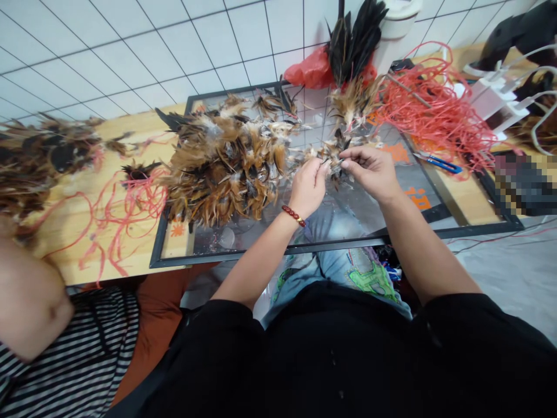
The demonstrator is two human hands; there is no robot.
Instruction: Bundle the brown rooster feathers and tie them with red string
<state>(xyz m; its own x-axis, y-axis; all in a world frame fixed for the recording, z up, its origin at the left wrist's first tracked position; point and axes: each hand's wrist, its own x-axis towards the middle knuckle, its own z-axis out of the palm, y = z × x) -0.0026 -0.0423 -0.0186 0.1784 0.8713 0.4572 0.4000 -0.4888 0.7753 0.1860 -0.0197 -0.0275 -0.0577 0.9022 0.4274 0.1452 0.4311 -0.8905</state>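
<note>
My left hand (308, 187), with a beaded bracelet on its wrist, pinches a small bunch of feathers (334, 165) above the glass-topped frame. Thumb and forefinger of my right hand (375, 173) close on the right side of the same bunch. The fingers partly hide the quill ends, so the exact grip is hard to see. Left of my hands lies a big pile of brown and black feathers (226, 168). Beyond my right hand is a looser clump of tan feathers (354, 104).
A tangle of pink plastic string (435, 110) lies at right, near a blue utility knife (439, 162) and a white power adapter (496, 98). Black feathers (354, 43) stand in a red bag (308, 68). A co-worker's arm (30, 296) is at left. The dark frame (261, 255) edges the work surface.
</note>
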